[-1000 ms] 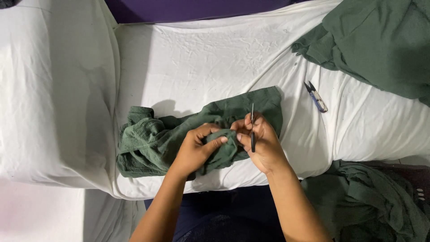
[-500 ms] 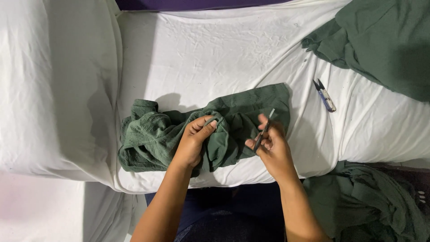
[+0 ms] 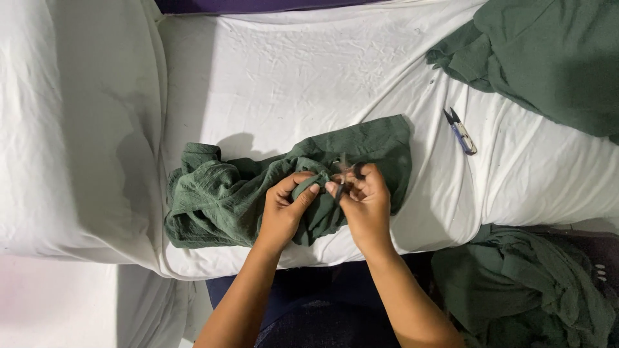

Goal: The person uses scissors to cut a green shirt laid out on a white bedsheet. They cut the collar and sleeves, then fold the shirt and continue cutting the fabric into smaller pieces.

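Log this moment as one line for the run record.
left hand: pinching green garment | right hand: holding small dark tool at the fabric | thread snips: lying apart on white sheet

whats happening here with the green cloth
A person sits at a white-sheeted bed, working on a crumpled dark green garment. The left hand pinches a fold of it, while the right hand holds a small dark slim tool against the cloth. Small blue-handled thread snips lie apart to the right.
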